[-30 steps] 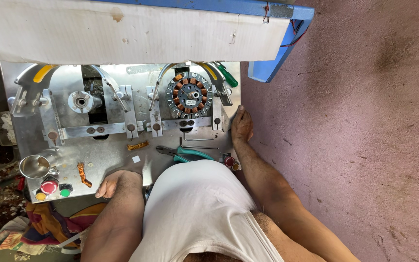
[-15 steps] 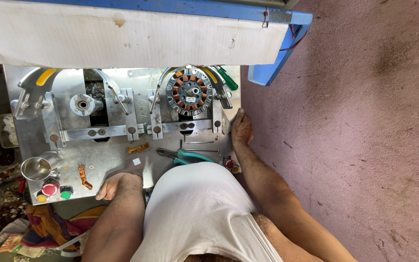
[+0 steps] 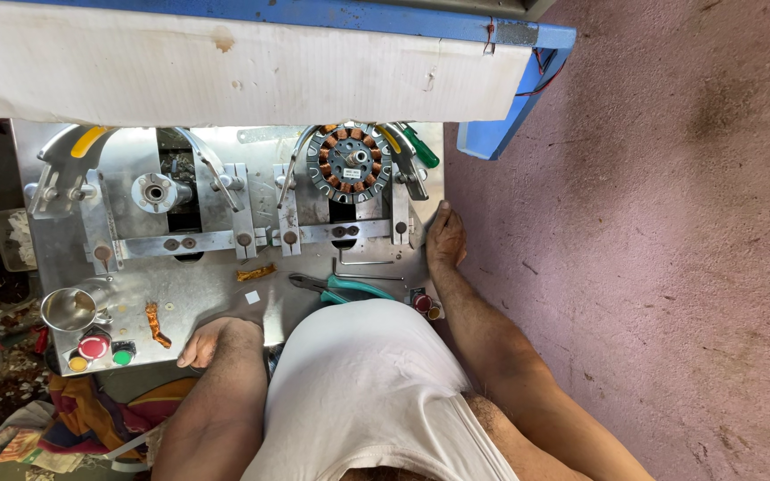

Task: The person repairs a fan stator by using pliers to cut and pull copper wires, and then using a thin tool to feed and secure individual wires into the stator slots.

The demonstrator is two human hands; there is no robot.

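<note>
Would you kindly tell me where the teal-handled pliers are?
In the head view, the teal-handled pliers lie on the metal worktop, centre, below the wound stator.

Dull grey scuffed sheet-metal work plate [image 3: 216,303], matt with faint sheen; round stator with glossy copper windings [image 3: 350,163] upper centre, teal plastic-handled pliers [image 3: 342,287] just below. Shiny polished metal funnel cup [image 3: 69,308] lower left, glossy red plastic push button [image 3: 94,346] beside it. White matt cardboard sheet [image 3: 225,71] across top, rough pinkish concrete floor [image 3: 652,232] right, white soft cloth vest [image 3: 367,383] bottom centre.

Left hand [image 3: 211,340] flat on metal machine plate [image 3: 207,285] near front edge; right hand [image 3: 445,239] gripping plate's right edge, below copper-wound stator [image 3: 350,163]. Teal-handled pliers [image 3: 340,288] between.
</note>
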